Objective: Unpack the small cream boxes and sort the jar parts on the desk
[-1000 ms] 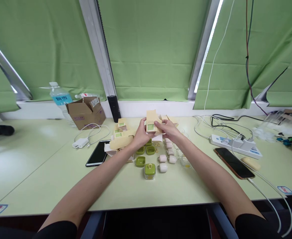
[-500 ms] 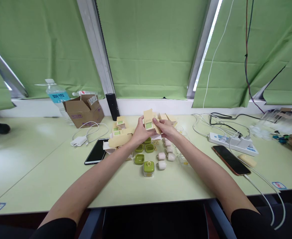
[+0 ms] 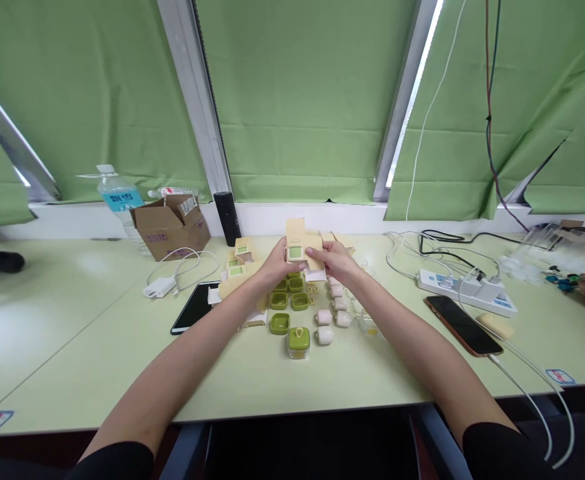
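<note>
Head view: both my hands meet over the desk (image 3: 292, 380).
Left hand (image 3: 272, 265): pinched shut on the tan carton (image 3: 296, 243), raised above the green cases (image 3: 289, 308).
Right hand (image 3: 336, 261): fingers closed on the carton's right side.
Doing it well: I judge a light, even grip best, so the thin card doesn't crease.

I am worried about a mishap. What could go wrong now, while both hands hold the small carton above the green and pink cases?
Both the left hand and right hand grip the small carton above the green cases and pink cases; a forearm might nudge them out of line. The open flap may crease if pinched hard.
</note>
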